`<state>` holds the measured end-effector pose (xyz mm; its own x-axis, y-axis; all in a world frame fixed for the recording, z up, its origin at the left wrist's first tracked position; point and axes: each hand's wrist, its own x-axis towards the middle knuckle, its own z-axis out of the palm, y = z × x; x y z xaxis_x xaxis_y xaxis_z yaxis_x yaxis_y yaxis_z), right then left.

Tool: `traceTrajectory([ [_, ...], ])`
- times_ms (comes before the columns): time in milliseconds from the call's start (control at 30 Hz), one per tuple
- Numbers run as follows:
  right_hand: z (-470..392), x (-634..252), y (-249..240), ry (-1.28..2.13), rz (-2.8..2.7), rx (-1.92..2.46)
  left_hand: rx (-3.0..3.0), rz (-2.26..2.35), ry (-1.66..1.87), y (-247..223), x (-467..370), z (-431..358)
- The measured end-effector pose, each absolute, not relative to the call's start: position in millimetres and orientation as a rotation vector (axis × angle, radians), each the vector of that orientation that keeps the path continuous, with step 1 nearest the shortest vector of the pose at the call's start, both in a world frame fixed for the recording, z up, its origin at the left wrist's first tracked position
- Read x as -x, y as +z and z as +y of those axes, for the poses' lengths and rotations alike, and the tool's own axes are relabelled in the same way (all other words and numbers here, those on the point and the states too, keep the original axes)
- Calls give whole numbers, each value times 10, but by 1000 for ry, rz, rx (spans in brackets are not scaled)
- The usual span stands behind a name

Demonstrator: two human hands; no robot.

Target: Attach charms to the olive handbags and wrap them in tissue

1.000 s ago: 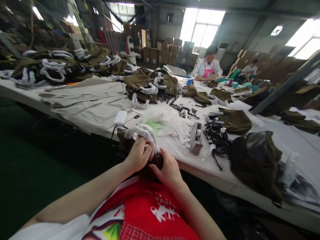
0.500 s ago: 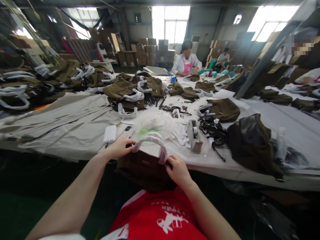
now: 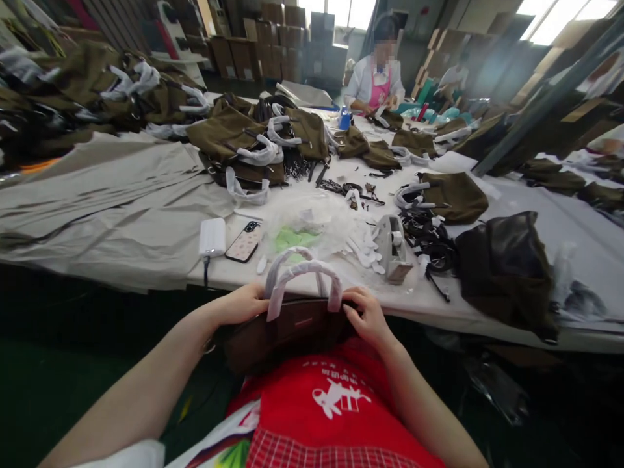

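A single head-worn camera looks forward and down — the wearer's red cloth apron with white print (image 3: 292,403) close below, a long white-covered worktable (image 3: 592,237) across mid-view, stacked brown cardboard boxes (image 3: 236,58) far off at the top.

Nothing legible (the small white lettering (image 3: 333,375) on the apron (image 3: 287,403) blurs).

Dark brown bag (image 3: 297,335), whitish handles (image 3: 312,267)

We've got a red apron (image 3: 287,403) w/ white animal-like print (image 3: 335,398), small lettering (image 3: 319,373) & red/white checked panel (image 3: 312,453); under it, a white top (image 3: 134,456), short-slvd, w/ green multicol. graphic (image 3: 234,456). Our L hand (image 3: 246,303) & R hand (image 3: 369,318) are bare.
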<state>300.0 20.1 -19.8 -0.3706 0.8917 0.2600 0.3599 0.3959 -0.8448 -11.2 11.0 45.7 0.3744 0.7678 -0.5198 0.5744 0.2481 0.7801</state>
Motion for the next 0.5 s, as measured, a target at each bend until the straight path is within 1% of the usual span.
traceTrajectory([
  [100,176,-3030,-97,1219,-1906,973,-1459,1459,259,369,136,44],
  [167,164,-2977,15,1440,-2015,1020,-1516,1506,224,355,134,0],
  [200,157,-2922,87,1478,-2108,1079,-1549,1498,191,364,123,-26],
  [233,147,-2850,166,1447,-2208,1141,-1585,1470,158,380,106,-56],
  [300,116,-2661,327,1279,-2380,1172,-1656,1412,113,420,55,-118],
  [367,55,-2434,454,1221,-2481,1034,-1682,1406,148,438,2,-159],
  [500,-159,-2014,480,1480,-2631,525,-1464,1507,416,337,-7,-117],
])
